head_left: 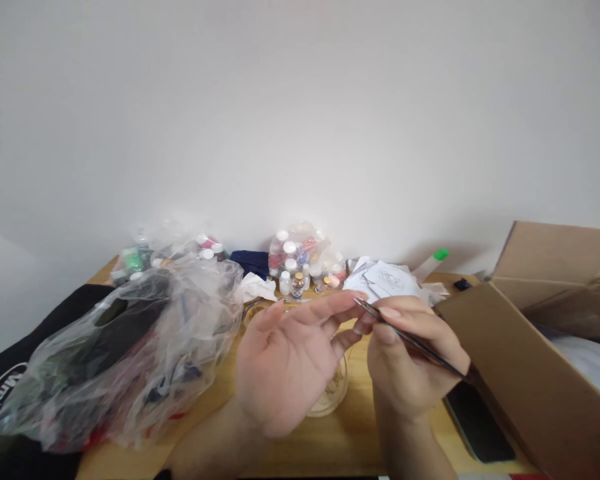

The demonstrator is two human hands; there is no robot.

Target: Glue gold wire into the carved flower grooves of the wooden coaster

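My right hand (pixel 413 353) is closed around a pair of dark tweezers (pixel 423 345) with a silver tip, held like a pen. Palm upward, my left hand (pixel 293 360) has its index finger stretched out to the right. The tweezers' tip is at that fingertip; anything between the two is too small to make out. Under the hands, a round pale disc (pixel 325 403) with raised lettering or a pattern lies on the wooden table (pixel 350 447), partly hidden by my left hand.
Plastic bags (pixel 195 313) with bottles and other items cover the left side. Small bottles (pixel 297 283) stand at the back beside papers (pixel 385 280) and a green-capped tube (pixel 433 263). An open cardboard box (pixel 520 380) and a phone (pixel 480 423) are at the right.
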